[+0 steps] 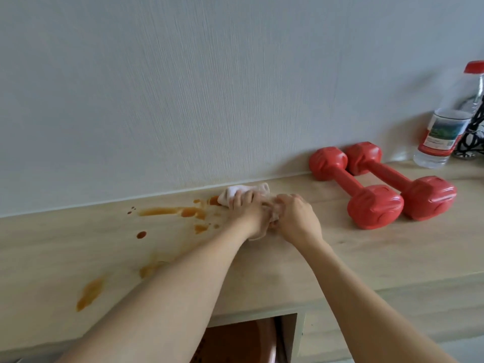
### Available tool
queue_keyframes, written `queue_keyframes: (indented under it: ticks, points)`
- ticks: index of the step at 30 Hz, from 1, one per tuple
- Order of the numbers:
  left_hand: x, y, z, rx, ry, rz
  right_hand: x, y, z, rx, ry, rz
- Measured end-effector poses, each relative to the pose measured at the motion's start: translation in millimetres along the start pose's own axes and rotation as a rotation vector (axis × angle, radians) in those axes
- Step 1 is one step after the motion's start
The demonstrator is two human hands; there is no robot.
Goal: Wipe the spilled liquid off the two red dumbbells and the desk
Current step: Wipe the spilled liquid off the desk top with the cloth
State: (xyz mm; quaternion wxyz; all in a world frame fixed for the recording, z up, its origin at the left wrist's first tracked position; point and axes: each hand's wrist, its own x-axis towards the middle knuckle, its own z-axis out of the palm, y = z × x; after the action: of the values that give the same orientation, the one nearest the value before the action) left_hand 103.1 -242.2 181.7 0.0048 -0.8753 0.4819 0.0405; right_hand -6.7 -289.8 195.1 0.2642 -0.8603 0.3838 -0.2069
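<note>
Two red dumbbells (356,188) (403,182) lie side by side on the light wooden desk (366,247), at the right near the wall. Orange-brown spilled liquid (172,211) spreads in puddles and drops over the desk's left half, with another streak (90,293) near the front edge. A white cloth (235,192) lies pressed on the desk by the wall, at the spill's right end. My left hand (247,212) presses down on it. My right hand (297,218) grips its bunched end right beside the left hand.
A clear plastic water bottle (445,121) with a red cap stands at the far right by the wall, next to a black wire object (474,134). Below the desk's front edge is an opening with a brown round thing (243,341) inside.
</note>
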Motion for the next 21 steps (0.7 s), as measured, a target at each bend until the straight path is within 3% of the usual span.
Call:
queue_keyframes:
  ticks: [4,8,12,21]
  points:
    - [24.7,-17.1,-16.1,-0.058,-0.016,-0.082,11.4,-4.4,14.1,-0.07,0.0,-0.037]
    - [19.3,-24.7,-20.4,0.037,0.033,-0.089,11.6,-23.2,20.3,-0.092,-0.032,-0.08]
    - [5.4,-50.4,-24.0,0.099,0.036,-0.21,2.9,-37.7,37.9,-0.08,-0.125,-0.104]
    - [-45.4,-148.2,-25.6,0.091,0.008,-0.403,4.9,-56.3,54.3,-0.381,-0.245,-0.131]
